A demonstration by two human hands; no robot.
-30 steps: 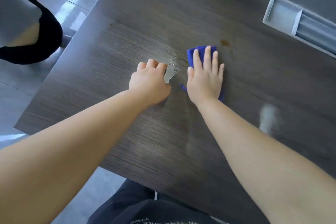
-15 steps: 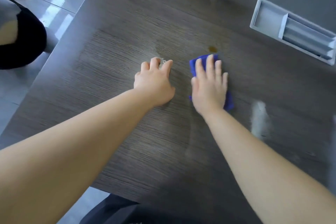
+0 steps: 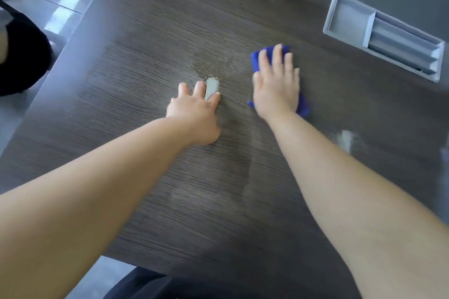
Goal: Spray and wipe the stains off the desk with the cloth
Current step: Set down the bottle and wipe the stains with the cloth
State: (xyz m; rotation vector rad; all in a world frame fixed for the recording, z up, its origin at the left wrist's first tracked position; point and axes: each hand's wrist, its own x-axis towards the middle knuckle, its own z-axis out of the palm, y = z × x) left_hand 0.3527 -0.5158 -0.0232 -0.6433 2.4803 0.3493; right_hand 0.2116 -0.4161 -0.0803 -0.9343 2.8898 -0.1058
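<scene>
On the dark wood-grain table [image 3: 150,196], no readable writing or labels. Right hand [image 3: 275,85] lies flat, fingers spread, pressed on the blue cloth [image 3: 303,108]; cloth shows beyond the fingertips and beside the wrist. Left hand [image 3: 194,114] rests palm-down, fingers loosely spread, beside it, not touching the cloth. Pale wet patch [image 3: 211,86] between two left fingers. Grey recessed tray [image 3: 384,36] set in table, far right.

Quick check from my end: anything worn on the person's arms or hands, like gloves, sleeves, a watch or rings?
Nothing that shows. The left hand and right hand are bare, with no gloves, and no rings can be made out. Both forearms are uncovered from wrist to the frame edge: no sleeves, watch or bands. Nails look short and unpainted, though motion blur softens fine detail.
</scene>
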